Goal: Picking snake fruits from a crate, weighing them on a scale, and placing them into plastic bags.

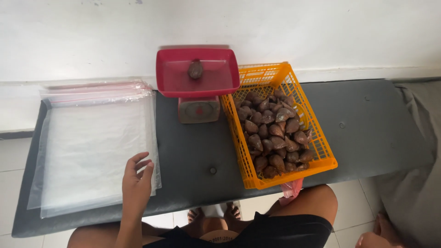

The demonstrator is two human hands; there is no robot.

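Against the white wall: one dark grey padded tabletop, matt, buttoned, long and low.

Item, left end: a stack of clear plastic bags, flat, glossy, rectangular, red-striped at the far edge, overhanging the tabletop's left side. The person's left hand rests on the stack's near right corner, fingers loosely spread, its grip open and holding nothing. Judgement: lifting a single bag cleanly would call for a fingertip pinch at that corner, sliding the top sheet off so the slippery layers below stay put.

Item, right of centre: an orange plastic basket, latticed, rectangular, about two-thirds full of brown, scaly, teardrop-shaped fruits.

Item, centre rear: a red mechanical scale with dial face and shallow square pan, touching the basket's corner; a single fruit sits in the pan.

Item, below the basket: a scrap of pink plastic, crumpled.

Right hand: not in view; its grip cannot be reported.
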